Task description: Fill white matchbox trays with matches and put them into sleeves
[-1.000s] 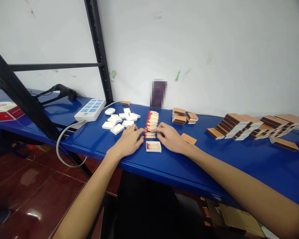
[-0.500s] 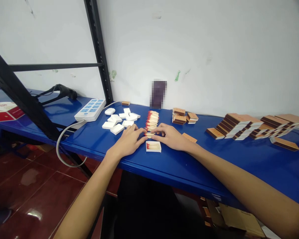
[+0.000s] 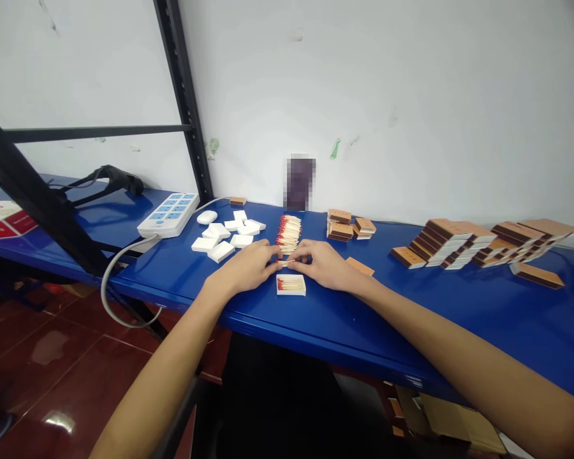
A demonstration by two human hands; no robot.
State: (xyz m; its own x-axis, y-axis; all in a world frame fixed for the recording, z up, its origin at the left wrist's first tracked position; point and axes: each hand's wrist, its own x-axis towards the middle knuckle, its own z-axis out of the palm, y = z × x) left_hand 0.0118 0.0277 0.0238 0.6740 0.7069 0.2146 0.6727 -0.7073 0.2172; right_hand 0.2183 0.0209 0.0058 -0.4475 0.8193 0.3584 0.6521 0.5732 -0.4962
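Note:
My left hand (image 3: pixel 252 266) pinches the red-headed end of a few matches (image 3: pixel 285 263), and my right hand (image 3: pixel 324 264) pinches their other end. Just in front of them lies an open white matchbox tray (image 3: pixel 302 291) with a layer of matches inside, red heads to the left. Behind my fingers a long pile of loose matches (image 3: pixel 290 231) stretches toward the wall, its near end partly hidden by my hands. An orange matchbox sleeve (image 3: pixel 360 266) lies flat beside my right wrist.
White trays (image 3: pixel 220 251) lie scattered on the blue table (image 3: pixel 363 325) at left, near a white rounded case (image 3: pixel 206 217) and a power strip (image 3: pixel 169 215). Small matchboxes (image 3: pixel 339 231) sit behind my right hand; taller matchbox stacks (image 3: pixel 442 242) stand at right. A black shelf post (image 3: pixel 184 95) rises behind.
My hands have gathered matches off the near end of the pile and now hold a small bunch between their fingertips, just behind the tray. The view has shifted slightly.

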